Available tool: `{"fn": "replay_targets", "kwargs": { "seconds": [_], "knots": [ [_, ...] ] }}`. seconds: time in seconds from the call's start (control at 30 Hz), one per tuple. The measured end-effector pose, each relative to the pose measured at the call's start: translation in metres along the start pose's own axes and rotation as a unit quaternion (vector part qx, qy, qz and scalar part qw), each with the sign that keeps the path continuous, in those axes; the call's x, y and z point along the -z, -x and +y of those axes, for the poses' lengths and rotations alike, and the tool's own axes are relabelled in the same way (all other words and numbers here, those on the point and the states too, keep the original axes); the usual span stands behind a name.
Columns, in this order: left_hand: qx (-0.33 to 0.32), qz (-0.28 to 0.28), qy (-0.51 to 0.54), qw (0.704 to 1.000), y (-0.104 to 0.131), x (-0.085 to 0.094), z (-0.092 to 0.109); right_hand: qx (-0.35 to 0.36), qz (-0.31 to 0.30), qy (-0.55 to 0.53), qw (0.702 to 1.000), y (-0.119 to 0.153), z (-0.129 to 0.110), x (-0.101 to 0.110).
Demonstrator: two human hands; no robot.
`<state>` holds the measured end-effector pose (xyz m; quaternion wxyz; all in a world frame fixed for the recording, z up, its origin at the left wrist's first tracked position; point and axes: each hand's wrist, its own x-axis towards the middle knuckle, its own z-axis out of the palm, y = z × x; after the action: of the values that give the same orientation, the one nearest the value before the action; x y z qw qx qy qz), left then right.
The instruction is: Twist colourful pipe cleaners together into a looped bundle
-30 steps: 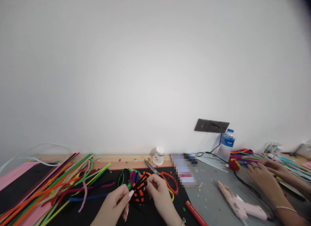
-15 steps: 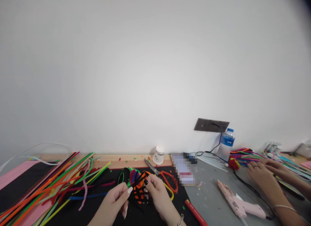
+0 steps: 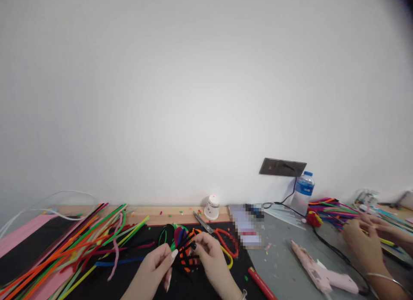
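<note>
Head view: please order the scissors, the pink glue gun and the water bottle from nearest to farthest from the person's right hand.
From the right hand:
1. Scissors, just behind it, on the black mat.
2. Pink glue gun, to the right, on the grey surface.
3. Water bottle, far right, by the wall.

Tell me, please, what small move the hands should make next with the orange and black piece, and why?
Probably draw the black stem snug across the orange piece: the left hand pinches its end, the right hand steadies the piece, and the stem's end sticks out loose.
</note>
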<state>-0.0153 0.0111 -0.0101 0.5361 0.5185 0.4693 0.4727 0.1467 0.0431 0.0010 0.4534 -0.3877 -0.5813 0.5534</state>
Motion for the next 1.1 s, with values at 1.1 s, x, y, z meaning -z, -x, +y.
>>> {"fn": "replay_targets", "kwargs": {
  "seconds": [1.1],
  "knots": [
    [0.071,0.000,0.063,0.995,-0.006,-0.003,-0.014,-0.049,-0.007,-0.134,0.990,-0.005,0.020,-0.012]
  ]
}}
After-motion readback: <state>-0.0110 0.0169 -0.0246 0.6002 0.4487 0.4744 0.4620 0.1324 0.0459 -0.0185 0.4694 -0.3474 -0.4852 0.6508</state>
